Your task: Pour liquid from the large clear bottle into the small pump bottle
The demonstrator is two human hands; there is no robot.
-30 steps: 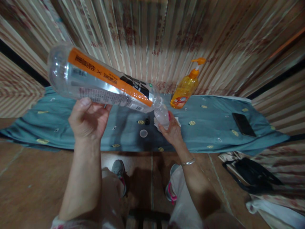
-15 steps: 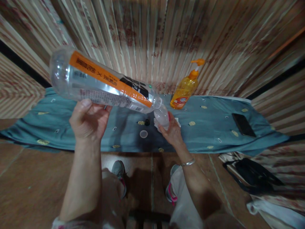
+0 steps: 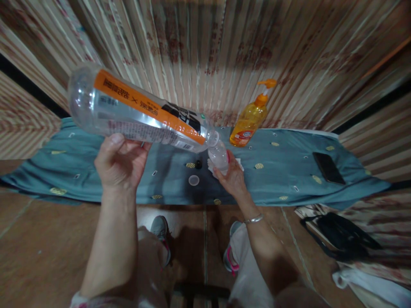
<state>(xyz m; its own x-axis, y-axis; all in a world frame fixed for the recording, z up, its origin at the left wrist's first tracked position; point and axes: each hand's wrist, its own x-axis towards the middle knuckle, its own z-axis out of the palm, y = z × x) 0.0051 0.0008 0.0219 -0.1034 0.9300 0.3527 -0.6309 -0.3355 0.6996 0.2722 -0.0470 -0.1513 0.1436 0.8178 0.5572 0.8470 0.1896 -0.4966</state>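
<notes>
My left hand (image 3: 120, 160) is closed around the underside of a large clear plastic bottle (image 3: 138, 113) with an orange and silver label. The bottle lies nearly level, its neck tilted down to the right and meeting the mouth of a small clear bottle (image 3: 217, 155). My right hand (image 3: 231, 174) grips that small bottle, which leans toward the large one. Beneath the right hand is a white tissue (image 3: 239, 164). A small black cap (image 3: 198, 164) and a round translucent lid (image 3: 193, 180) lie on the cloth to the left of it.
An orange pump bottle (image 3: 248, 122) stands toward the back of the teal cloth (image 3: 276, 184). A dark phone (image 3: 329, 167) lies at the right. Behind hangs a striped curtain (image 3: 192, 55). A black bag (image 3: 343, 233) is at the lower right.
Almost nothing differs. Both hands and both bottles keep their places, with the large bottle shifted very slightly to the right.
</notes>
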